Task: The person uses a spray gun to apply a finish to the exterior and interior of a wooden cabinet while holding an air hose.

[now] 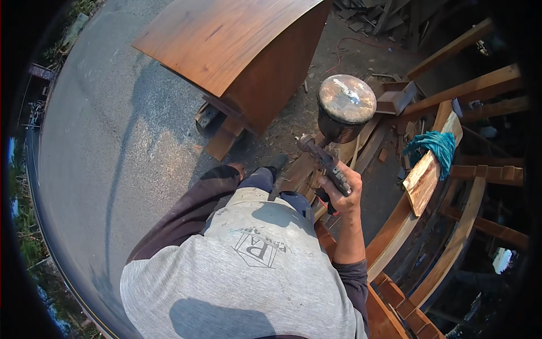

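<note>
My right hand (pixel 344 189) is wrapped round the grip of a worn spray gun (pixel 323 160). On the gun sits a large, dark, round paint cup (pixel 346 100), its lid stained and spattered. The gun's nozzle end points away from me, toward a varnished wooden cabinet (pixel 276 79) with a broad glossy top, and stands apart from it. My left arm, in a dark sleeve, reaches forward beside my leg. Only a little of my left hand (pixel 239 168) shows near my knee; its fingers cannot be made out.
Small wooden blocks (pixel 221 144) prop the cabinet's near corner above the pavement (pixel 141 113). To the right stand wooden frames and beams (pixel 451 237), with a teal cloth (pixel 435 150) draped over a board. A small wooden drawer (pixel 396 97) and scrap wood (pixel 389 20) lie behind the cup.
</note>
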The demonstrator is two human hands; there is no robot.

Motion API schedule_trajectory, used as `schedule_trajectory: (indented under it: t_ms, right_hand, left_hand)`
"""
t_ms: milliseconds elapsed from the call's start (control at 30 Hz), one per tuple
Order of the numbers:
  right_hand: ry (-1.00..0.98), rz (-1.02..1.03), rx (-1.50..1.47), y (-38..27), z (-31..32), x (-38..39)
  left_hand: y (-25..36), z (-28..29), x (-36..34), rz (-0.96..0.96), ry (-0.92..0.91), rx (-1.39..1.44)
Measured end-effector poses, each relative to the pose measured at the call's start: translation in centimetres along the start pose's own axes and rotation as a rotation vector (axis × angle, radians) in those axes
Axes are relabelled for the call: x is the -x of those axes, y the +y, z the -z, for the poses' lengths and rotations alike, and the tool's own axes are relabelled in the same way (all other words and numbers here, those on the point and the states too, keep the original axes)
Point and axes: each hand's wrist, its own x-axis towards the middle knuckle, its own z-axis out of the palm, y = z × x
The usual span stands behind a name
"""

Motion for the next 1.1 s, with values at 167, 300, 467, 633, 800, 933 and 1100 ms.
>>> schedule_trajectory:
  t_ms: [167,300,467,633,800,933,1100]
  right_hand:
    - [-0.035,0.104,-0.080,0.0,-1.4,-4.3]
    - [-0.061,0.225,-0.268,0.3,-3.2,-5.6]
    - [0.016,0.349,-0.252,2.4,-5.5,-6.3]
    - [0.051,0.251,-0.179,9.7,-7.7,-5.7]
    - [0.051,0.117,-0.099,16.6,-7.9,-2.7]
    - [0.082,-0.001,-0.039,21.1,-8.5,-0.4]
    - [0.111,-0.139,-0.009,27.7,-10.2,1.7]
  left_hand:
    - [-3.4,-6.2,6.2,0.475,0.059,0.357]
    - [-5.2,-11.5,10.8,0.463,0.031,0.345]
    - [-5.5,-14.5,17.7,0.664,0.191,0.623]
    - [-5.8,-17.1,21.0,0.811,0.046,0.481]
    - [-3.4,-15.2,19.7,0.748,0.110,0.636]
    - [-4.2,-17.6,18.9,0.647,0.147,0.749]
    - [-1.8,-12.6,19.6,0.723,0.054,0.651]
